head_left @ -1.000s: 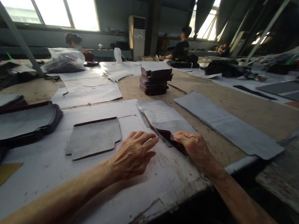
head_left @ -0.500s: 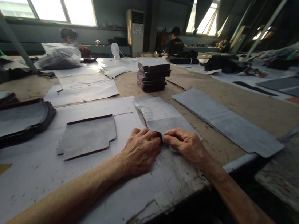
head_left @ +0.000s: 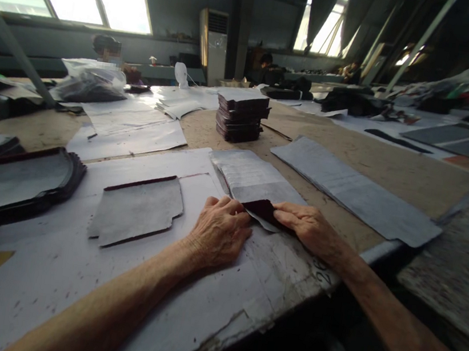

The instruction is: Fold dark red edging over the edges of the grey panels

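Both hands are at the near edge of a stack of grey-backed sheets (head_left: 260, 173), which look like leather or fabric pieces. My right hand (head_left: 309, 226) pinches the right end of a dark-faced piece (head_left: 261, 208), its near edge turned up so the dark side shows. My left hand (head_left: 223, 228) is closed, fingers curled, at the left end of that same edge, and its fingertips are partly hidden. To the left a separate grey piece (head_left: 137, 209) with dark folded edges lies flat on the white paper (head_left: 73, 286).
A dark stacked bundle (head_left: 242, 119) stands beyond the sheets. Long grey sheets (head_left: 353, 191) lie at right near the table edge. Curved dark-edged pieces (head_left: 17, 187) are piled at left. Farther back are a plastic bag (head_left: 93, 82), a small fan (head_left: 181, 75) and other people.
My right hand has moved slightly right, away from the left, and the dark side of the piece now shows between them. My left hand has barely moved.
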A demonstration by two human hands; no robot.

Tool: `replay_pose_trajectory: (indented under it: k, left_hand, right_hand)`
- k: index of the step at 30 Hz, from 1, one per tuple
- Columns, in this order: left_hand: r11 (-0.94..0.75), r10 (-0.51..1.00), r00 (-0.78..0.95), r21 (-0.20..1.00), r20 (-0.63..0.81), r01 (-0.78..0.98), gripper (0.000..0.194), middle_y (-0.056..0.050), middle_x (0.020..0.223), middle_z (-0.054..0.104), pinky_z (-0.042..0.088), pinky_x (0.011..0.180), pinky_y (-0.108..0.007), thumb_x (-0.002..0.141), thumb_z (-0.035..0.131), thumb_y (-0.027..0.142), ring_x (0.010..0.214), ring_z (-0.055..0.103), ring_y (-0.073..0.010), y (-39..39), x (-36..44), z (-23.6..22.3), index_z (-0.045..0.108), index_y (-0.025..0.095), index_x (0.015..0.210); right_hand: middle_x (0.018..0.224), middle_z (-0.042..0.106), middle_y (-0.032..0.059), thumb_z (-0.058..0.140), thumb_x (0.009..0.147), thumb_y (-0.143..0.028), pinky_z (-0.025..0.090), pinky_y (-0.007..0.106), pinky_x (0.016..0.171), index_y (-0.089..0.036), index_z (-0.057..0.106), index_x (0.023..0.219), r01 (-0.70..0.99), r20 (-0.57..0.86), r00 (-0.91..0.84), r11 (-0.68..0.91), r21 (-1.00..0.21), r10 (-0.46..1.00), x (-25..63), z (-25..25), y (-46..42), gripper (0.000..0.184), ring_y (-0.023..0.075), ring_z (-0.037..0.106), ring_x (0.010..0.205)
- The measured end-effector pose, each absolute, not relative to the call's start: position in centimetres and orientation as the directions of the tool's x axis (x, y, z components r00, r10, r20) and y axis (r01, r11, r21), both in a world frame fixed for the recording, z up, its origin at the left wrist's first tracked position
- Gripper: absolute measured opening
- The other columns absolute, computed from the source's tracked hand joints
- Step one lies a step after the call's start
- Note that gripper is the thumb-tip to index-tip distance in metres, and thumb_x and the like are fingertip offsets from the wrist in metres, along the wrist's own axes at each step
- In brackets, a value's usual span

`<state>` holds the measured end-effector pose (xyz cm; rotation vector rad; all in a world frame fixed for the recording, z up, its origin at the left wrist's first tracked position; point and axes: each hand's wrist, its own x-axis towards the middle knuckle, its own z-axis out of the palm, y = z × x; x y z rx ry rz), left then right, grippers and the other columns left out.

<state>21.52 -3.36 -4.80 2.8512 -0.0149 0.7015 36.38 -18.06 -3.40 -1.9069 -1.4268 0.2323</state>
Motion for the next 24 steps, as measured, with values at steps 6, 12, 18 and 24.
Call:
replay_pose_trajectory:
  k: [6,12,18,24]
  left_hand:
    - [-0.974,0.076,0.819,0.217,0.569,-0.061,0.018,-0.007,0.094,0.058,0.033,0.076,-0.036,0.084,0.045,0.024,0.086,0.05,-0.02,-3.2,21.3,-5.1,0.058,0.013,0.078]
    - [-0.981,0.019,0.842,0.174,0.539,-0.089,0.022,-0.005,0.103,0.057,0.036,0.078,-0.034,0.085,0.05,0.031,0.091,0.049,-0.0195,-3.4,21.4,-5.0,0.055,0.017,0.101]
    - [-0.977,0.202,0.847,0.167,0.492,0.136,0.022,-0.007,0.115,0.051,0.034,0.081,-0.041,0.087,0.049,0.032,0.098,0.045,-0.0245,-3.7,21.9,-4.9,0.056,0.016,0.1]
    - [-0.953,0.301,0.85,0.156,0.432,0.259,0.024,-0.009,0.113,0.051,0.034,0.081,-0.043,0.088,0.048,0.037,0.1,0.044,-0.0259,-3.8,22.1,-4.8,0.059,0.017,0.094]
  right_hand:
    - [0.076,0.06,-0.0001,0.051,0.075,-0.028,0.038,0.022,0.063,-0.018,0.064,0.079,0.802,0.314,0.475,-0.257,-0.54,0.822,35.1,-3.6,-16.5,0.016,0.0151,0.054,0.069]
    - [0.077,0.061,0.0006,0.057,0.078,-0.025,0.035,0.024,0.064,-0.019,0.065,0.076,0.781,0.371,0.596,-0.407,-0.474,0.712,34.3,-4.4,-15.4,0.01,0.0162,0.054,0.07]
    - [0.075,0.062,-0.0008,0.058,0.078,-0.025,0.035,0.023,0.061,-0.02,0.066,0.075,0.686,0.306,0.694,-0.468,-0.557,0.652,34.5,-3.9,-15.3,0.01,0.0162,0.055,0.068]
    - [0.068,0.061,-0.0018,0.067,0.075,-0.02,0.037,0.021,0.053,-0.017,0.068,0.078,0.471,0.119,0.772,-0.436,-0.767,0.624,35.3,-3.4,-15.1,0.005,0.0149,0.055,0.062]
